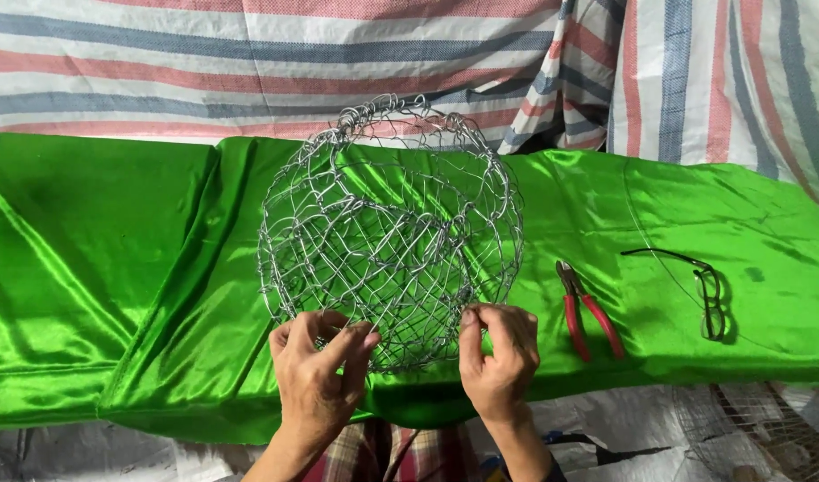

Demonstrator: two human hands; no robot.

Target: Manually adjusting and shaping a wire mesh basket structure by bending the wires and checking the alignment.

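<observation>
Mesh-weaving was in hand: the wire basket (390, 236) stood at the table (88, 268) centre. Left hand (318, 375) and right hand (497, 357) pinched its near rim at 6 o'clock. Pliers (588, 311) lay at 3 o'clock; tightening likely calls for them.

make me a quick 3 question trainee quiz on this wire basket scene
1. True or false: both hands grip the wire basket.
2. Which tool lies right of the basket? A hammer, B red-handled pliers, C scissors
3. What covers the work surface?

Key
1. True: left hand and right hand pinch its near rim.
2. B: pliers, with eyeglasses beyond them.
3. Shiny green cloth.
</observation>
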